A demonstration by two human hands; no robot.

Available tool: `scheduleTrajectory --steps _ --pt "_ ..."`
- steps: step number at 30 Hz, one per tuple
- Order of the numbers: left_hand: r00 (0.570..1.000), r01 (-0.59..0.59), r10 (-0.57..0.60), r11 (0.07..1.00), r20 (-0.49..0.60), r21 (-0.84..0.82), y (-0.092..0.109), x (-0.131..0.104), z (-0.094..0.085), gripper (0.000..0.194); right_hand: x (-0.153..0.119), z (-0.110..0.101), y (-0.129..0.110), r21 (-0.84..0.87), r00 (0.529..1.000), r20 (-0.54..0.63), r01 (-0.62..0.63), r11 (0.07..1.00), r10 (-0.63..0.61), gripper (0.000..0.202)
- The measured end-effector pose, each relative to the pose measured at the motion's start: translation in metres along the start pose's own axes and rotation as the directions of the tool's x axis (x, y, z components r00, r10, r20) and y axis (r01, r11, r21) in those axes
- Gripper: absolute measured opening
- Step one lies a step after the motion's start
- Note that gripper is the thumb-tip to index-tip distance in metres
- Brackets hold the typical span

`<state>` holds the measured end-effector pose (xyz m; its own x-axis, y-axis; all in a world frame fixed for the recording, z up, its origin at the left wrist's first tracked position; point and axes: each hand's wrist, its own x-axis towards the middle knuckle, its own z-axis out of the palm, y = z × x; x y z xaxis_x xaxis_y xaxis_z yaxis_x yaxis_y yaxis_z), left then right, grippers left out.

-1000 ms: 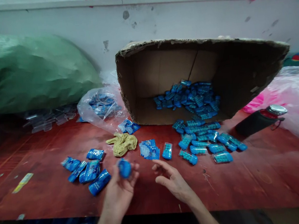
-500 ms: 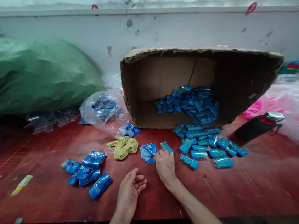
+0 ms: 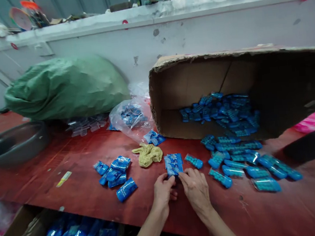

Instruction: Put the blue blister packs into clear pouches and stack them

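Both of my hands meet at the near edge of a flat blue printed packet (image 3: 173,164) on the red table. My left hand (image 3: 163,193) pinches its lower left corner between thumb and fingers. At the lower right corner, the fingertips of my right hand (image 3: 196,191) are closed on it. Whether one packet or a few lie stacked there, I cannot tell. A clear-and-blue pack of turquoise beads (image 3: 194,161) lies just beyond my right hand. Left of my left hand rests a blue filled packet (image 3: 126,189), near a small pile of similar packets (image 3: 115,172).
A cardboard box (image 3: 172,127) on its side holds many bead packs, with several more spilled in front (image 3: 240,158). A yellow-green glove or cloth (image 3: 148,155), plastic bag (image 3: 115,117), green sack (image 3: 67,88), grey basin (image 3: 14,144), black bottle (image 3: 309,147) and lower box (image 3: 13,232) surround the work.
My left hand has come forward from lying open and now pinches the blue packet. My right hand has shifted to the packet's near edge. The view has swung left.
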<state>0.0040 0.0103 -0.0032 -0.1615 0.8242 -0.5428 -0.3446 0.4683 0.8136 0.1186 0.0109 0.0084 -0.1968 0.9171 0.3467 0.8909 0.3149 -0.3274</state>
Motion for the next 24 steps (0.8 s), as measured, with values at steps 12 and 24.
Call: scheduleTrajectory --steps 12,24 --pt "0.992 -0.056 0.071 0.989 0.109 -0.136 0.008 -0.014 -0.007 0.026 0.001 0.006 -0.001 0.85 0.866 0.429 -0.484 0.211 0.259 0.03" --pt "0.996 -0.085 0.076 0.969 -0.048 -0.23 0.005 -0.01 0.007 0.026 -0.004 0.021 -0.011 0.855 0.865 0.35 -0.452 0.255 0.36 0.02"
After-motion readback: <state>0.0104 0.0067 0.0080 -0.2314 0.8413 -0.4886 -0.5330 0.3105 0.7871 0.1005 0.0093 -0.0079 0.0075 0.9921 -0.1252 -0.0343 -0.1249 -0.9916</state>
